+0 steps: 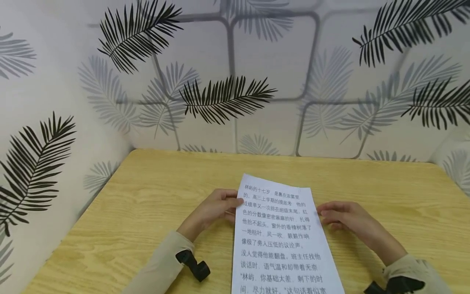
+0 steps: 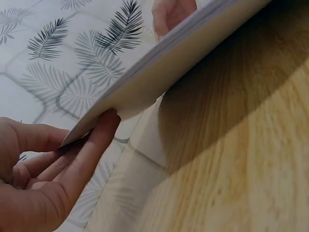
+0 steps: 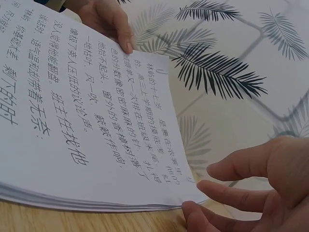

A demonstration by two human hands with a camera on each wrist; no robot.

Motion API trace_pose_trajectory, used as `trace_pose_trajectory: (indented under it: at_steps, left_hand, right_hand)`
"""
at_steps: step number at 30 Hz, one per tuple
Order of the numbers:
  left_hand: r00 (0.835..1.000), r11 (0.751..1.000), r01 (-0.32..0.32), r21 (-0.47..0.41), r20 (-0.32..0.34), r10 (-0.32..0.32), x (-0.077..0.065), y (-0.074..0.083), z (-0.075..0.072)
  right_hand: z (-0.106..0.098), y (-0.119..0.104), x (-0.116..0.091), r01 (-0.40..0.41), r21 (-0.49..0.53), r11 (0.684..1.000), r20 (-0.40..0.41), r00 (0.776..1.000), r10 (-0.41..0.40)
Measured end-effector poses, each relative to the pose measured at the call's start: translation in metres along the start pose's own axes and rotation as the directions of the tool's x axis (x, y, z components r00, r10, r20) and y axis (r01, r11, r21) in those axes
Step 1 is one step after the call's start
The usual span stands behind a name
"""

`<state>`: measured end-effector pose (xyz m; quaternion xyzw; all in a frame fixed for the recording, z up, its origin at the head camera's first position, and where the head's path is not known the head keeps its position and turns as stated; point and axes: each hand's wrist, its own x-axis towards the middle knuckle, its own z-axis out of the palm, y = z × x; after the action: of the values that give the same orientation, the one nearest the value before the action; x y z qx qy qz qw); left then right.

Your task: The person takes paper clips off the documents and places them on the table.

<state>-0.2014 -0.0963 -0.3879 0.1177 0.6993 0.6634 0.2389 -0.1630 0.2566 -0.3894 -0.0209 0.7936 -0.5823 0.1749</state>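
Note:
A stack of white printed sheets (image 1: 279,245), covered in lines of Chinese characters, is tilted with its far end raised off the table. My left hand (image 1: 216,208) pinches its left edge near the top, thumb on the printed side. In the left wrist view the fingers (image 2: 104,133) lie against the underside of the sheets (image 2: 145,92). At the opposite edge is my right hand (image 1: 349,218), its fingers slightly bent. The right wrist view shows that thumb apart from the paper and the fingertips (image 3: 190,210) right at the corner of the stack (image 3: 120,169).
The sheets are over a light wood-grain table (image 1: 165,183). Behind it rises a pale wall (image 1: 268,53) patterned with dark and grey palm leaves. A black strap mount (image 1: 192,265) sits on the left sleeve, and another (image 1: 396,285) on the right.

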Motion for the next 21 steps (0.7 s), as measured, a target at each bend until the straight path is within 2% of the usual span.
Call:
trace_pose_trajectory:
  at_steps: [6,10,13,16,19,21]
  left_hand:
    - [0.998,1.000,-0.027,-0.010,-0.058,0.026,0.000,0.002,-0.001]
    - [0.995,0.998,-0.057,-0.031,-0.085,0.055,0.000,0.002,-0.001]
    - [0.992,0.995,-0.089,-0.054,-0.093,0.084,0.000,0.002,0.000]
    - [0.988,0.990,-0.124,-0.061,-0.098,0.118,-0.001,0.004,0.000]
    - [0.983,0.986,-0.158,-0.059,-0.101,0.152,-0.002,0.007,0.000]
    - [0.981,0.983,-0.173,-0.065,-0.100,0.166,-0.004,0.009,0.000]
  right_hand:
    - [0.001,0.001,0.000,0.024,-0.019,1.000,-0.048,0.999,-0.025]
    - [0.000,0.001,-0.003,0.092,-0.059,0.994,-0.119,0.988,-0.098]
    - [-0.001,-0.001,-0.005,0.195,-0.083,0.977,-0.193,0.959,-0.207]
    - [-0.003,-0.006,-0.006,0.290,-0.111,0.951,-0.256,0.916,-0.309]
    - [-0.006,-0.016,-0.006,0.327,-0.154,0.932,-0.300,0.883,-0.360]
    - [-0.010,-0.025,-0.007,0.331,-0.185,0.925,-0.320,0.870,-0.375]
